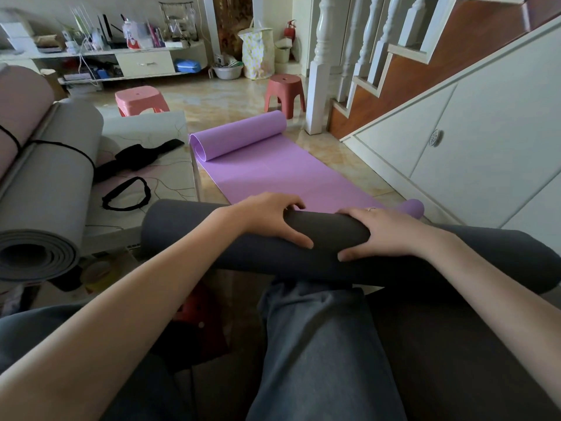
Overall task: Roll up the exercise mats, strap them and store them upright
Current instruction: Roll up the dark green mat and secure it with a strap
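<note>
rolling step in hand: left hand [270,215] and right hand [385,235], fingers curled over the dark mat [194,229], grip its roll across the lap. next, judged: cinching it with a black strap [127,194] lying near on the table [170,180].

The floor [243,95] beyond the purple mat [273,174] is open; table [170,183] at left, cabinet [455,141] at right.

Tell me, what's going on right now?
Left hand and right hand both grip the dark rolled mat. No strap on it yet. Purple mat unrolled beyond.
</note>
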{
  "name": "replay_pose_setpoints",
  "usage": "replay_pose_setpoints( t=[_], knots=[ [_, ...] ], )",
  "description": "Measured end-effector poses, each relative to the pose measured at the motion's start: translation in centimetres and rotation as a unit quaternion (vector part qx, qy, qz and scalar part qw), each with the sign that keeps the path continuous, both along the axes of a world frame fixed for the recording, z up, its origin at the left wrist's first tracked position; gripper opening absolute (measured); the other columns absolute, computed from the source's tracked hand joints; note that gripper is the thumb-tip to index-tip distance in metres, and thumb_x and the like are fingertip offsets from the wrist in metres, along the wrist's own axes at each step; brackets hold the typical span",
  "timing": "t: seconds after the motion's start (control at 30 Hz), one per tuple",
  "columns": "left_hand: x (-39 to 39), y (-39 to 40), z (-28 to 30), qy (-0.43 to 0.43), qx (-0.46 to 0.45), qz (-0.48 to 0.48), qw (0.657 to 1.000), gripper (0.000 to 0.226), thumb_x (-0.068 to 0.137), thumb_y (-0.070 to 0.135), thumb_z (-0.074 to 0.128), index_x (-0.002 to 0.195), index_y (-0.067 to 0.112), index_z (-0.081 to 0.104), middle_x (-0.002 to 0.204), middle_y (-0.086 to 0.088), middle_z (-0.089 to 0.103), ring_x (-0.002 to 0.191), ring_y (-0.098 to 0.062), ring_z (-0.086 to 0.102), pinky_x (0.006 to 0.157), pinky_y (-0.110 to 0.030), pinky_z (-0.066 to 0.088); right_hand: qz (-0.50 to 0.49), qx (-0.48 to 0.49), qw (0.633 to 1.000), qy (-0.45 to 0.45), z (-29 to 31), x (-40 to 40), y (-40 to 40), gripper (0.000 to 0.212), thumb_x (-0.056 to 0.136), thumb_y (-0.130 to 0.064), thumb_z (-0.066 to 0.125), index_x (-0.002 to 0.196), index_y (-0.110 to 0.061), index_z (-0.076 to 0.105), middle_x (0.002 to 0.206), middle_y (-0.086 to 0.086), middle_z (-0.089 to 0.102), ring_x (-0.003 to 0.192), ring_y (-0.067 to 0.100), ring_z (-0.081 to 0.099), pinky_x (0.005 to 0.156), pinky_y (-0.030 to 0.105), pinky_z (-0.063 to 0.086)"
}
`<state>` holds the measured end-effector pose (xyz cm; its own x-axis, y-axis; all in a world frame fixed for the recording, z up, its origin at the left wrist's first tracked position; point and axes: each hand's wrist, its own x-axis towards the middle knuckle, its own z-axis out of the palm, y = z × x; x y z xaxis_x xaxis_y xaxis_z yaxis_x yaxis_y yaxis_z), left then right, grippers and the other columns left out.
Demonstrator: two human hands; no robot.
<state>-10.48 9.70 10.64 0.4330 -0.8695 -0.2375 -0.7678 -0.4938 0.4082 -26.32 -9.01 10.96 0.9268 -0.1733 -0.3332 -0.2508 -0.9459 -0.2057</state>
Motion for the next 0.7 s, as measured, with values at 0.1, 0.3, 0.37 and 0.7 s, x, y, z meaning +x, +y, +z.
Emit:
replay_pose_setpoints(
  t=[0.1, 0.3, 0.37, 0.7],
  knots=[
    [0.1, 1.7, -0.4, -0.123, 0.018, -0.032, 0.992, 0.106, 0.053, 0.076, 0.073, 0.141, 0.034, 0.032, 0.138, 0.010, 0.047, 0.124, -0.018, 0.046, 0.105, -0.046, 0.037, -0.016, 0.055, 0.998, 0.020, 0.1, 1.9, -1.1, 0.098, 0.052, -0.085, 0.052, 0.138, -0.040, 0.034, 0.133, -0.010, 0.051, 0.104, 0.011, 0.051, 0.090, 0.033, 0.044],
    [0.4, 1.5, -1.3, -0.216, 0.113, -0.051, 0.968, 0.135, 0.051, 0.072, 0.078, 0.151, 0.039, -0.006, 0.155, -0.005, 0.020, 0.139, -0.030, 0.027, 0.108, -0.051, 0.027, -0.025, 0.091, 0.995, 0.023, -0.2, 2.8, -1.9, 0.092, 0.052, -0.085, 0.054, 0.133, -0.047, 0.032, 0.134, -0.012, 0.050, 0.108, 0.013, 0.054, 0.095, 0.036, 0.045],
    [0.9, 1.2, -1.3, -0.200, 0.114, -0.052, 0.972, 0.132, 0.050, 0.072, 0.078, 0.150, 0.038, -0.001, 0.145, -0.001, 0.036, 0.130, -0.028, 0.039, 0.105, -0.049, 0.034, -0.005, 0.056, 0.998, -0.023, -0.4, 2.0, -1.2, 0.094, 0.054, -0.087, 0.052, 0.138, -0.051, 0.027, 0.142, -0.013, 0.041, 0.119, 0.014, 0.048, 0.099, 0.039, 0.042],
    [1.5, 1.1, -0.8, -0.137, 0.098, -0.036, 0.985, 0.114, 0.048, 0.069, 0.081, 0.142, 0.033, 0.029, 0.131, 0.004, 0.054, 0.117, -0.023, 0.053, 0.098, -0.037, 0.044, 0.045, -0.196, 0.979, -0.042, -1.3, 1.7, 1.6, 0.127, 0.051, -0.090, 0.058, 0.150, -0.036, 0.000, 0.150, 0.001, 0.035, 0.134, 0.029, 0.036, 0.104, 0.053, 0.034]
  ],
)
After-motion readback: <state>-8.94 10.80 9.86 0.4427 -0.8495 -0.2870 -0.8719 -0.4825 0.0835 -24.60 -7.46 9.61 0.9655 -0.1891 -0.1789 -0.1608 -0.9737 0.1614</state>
